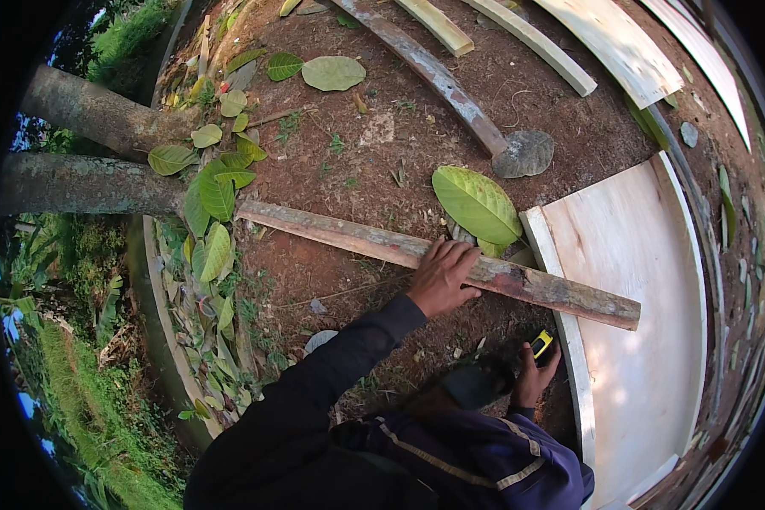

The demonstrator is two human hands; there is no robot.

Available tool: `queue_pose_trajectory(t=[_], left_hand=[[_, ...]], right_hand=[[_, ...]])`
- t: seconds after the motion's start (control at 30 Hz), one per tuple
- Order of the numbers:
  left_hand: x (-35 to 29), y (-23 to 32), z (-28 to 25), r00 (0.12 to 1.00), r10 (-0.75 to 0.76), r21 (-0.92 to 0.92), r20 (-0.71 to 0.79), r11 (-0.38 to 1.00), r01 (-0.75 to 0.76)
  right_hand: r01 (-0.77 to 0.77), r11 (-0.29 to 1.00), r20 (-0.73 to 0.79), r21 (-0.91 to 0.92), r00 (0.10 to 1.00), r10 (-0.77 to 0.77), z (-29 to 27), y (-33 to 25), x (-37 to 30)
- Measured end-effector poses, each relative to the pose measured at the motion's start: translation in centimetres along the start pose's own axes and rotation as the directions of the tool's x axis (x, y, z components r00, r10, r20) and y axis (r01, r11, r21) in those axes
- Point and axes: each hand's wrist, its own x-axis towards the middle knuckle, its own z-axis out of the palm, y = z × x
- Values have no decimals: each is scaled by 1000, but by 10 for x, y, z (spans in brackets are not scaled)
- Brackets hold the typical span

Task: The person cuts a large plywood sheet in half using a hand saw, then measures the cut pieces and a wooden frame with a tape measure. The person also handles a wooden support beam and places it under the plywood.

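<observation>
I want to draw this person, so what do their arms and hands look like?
Both hands, the left hand and the right hand, are bare, with no gloves. The left arm wears a long dark sleeve. The right sleeve is dark purple-blue with pale stripes.

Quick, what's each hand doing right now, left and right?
Left hand: open, palm pressed on the weathered wooden plank.
Right hand: closed around a yellow and black tape measure.

hands 2 (442, 276) | tape measure 1 (541, 344) | tree trunks 2 (93, 115)
</observation>
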Motion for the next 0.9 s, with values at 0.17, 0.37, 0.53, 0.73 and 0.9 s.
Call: queue_pose_trajectory(t=[0.17,0.37,0.53,0.73,0.9], left_hand=[[-9,-25,-22,995,-89,72,53,994,85],[-34,-42,-45,943,-158,-40,-294,987,153],[-78,-38,-38,678,-725,-625,123,474,620],[-70,1,-4,575,-566,-794,591,-283,538],[-36,13,20,583,-581,-771,568,-624,129]], right_hand=[[14,999,4,43,1000,-14,-4,-1,-1],[-20,994,-13,105,1000,22,0,-18,-4],[-126,970,14,207,992,126,-1,-31,-7],[-32,995,-22,96,999,35,-3,-10,-2],[-122,947,37,296,993,116,-2,-33,-17]])
